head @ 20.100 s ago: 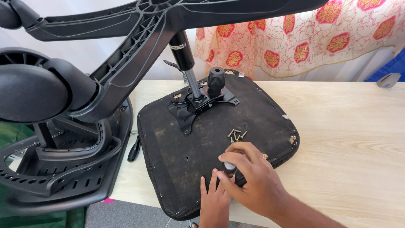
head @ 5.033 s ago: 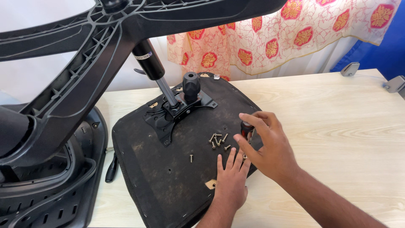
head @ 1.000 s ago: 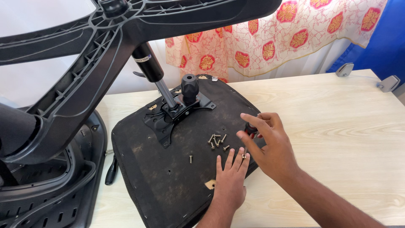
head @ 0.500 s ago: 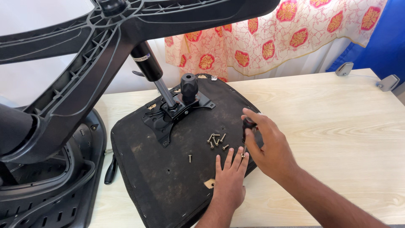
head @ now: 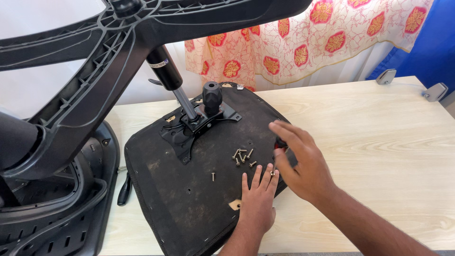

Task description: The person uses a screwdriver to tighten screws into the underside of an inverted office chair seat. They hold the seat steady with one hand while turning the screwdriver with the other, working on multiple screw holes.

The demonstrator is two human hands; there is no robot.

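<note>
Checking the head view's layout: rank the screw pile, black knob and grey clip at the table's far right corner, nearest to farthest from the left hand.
From the left hand, flat on the seat underside:
1. Screw pile, just beyond the fingertips.
2. Black knob, farther up on the mechanism plate.
3. Grey clip, far right corner.

Seat underside (head: pixel 189 199): black, dusty, with a tan patch. Mechanism plate (head: pixel 199 125) and star base (head: pixel 118 42): black. Screws (head: pixel 241 155): brass-toned. Bench (head: pixel 379 142): pale wood grain. Curtain (head: pixel 303 38): cream with red-orange floral medallions. Panel (head: pixel 426 42): blue.

Floral cloth (head: pixel 303 42) hanging behind, pale wooden table (head: pixel 379 142), blue panel (head: pixel 426 52) (far right), two grey brackets (head: pixel 435 91)
</note>
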